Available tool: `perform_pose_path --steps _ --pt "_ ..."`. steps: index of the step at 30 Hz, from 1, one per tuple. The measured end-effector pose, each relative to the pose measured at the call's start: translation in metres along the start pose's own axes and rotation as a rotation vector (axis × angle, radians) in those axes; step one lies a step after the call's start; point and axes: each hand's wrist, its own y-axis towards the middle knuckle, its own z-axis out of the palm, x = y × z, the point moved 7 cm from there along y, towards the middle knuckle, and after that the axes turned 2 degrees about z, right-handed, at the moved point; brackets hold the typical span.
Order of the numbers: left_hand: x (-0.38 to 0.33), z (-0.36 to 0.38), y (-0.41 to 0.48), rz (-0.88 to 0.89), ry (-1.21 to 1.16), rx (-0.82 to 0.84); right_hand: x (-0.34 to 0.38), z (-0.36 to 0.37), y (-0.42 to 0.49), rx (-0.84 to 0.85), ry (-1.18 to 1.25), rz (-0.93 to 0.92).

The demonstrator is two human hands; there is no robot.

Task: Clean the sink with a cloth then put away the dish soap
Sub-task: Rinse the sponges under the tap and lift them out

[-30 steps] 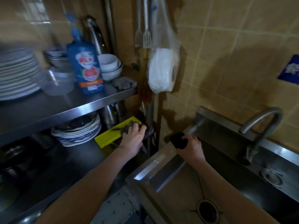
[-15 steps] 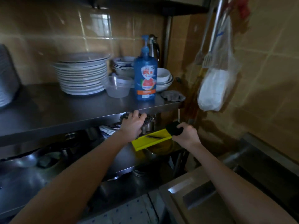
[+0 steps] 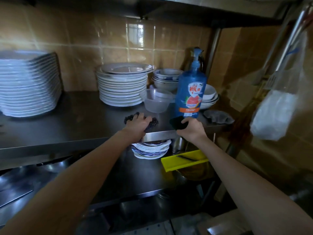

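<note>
Standing upright near the front of the steel shelf (image 3: 76,119), the blue pump bottle of dish soap (image 3: 190,92) bears a red-and-white shield emblem and an orange band, the writing too blurred to read. Just before it the right hand (image 3: 193,129) grips a black pad (image 3: 177,123), while the left hand (image 3: 138,126) clutches a dark speckled cloth (image 3: 153,122) at the shelf edge. A clear plastic tub (image 3: 156,102) sits just left of the bottle, stacked bowls (image 3: 166,78) behind, a grey rag (image 3: 218,117) to its right.

Glossy tan wall tiles (image 3: 118,39) catch a pale reflection (image 3: 140,31) behind a stainless-steel rack (image 3: 159,135) in a dim kitchen. Its middle shelf (image 3: 76,119) sits between an upper shelf (image 3: 186,12) and a lower shelf (image 3: 135,180), with a steel post (image 3: 212,53) at the right corner.
</note>
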Motion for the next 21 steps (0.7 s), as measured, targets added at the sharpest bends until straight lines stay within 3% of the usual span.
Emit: perform_pose_path --steps 21 --pt "0.049 0.017 0.038 0.125 -0.103 -0.024 0.039 0.056 0.067 0.005 -0.029 0.082"
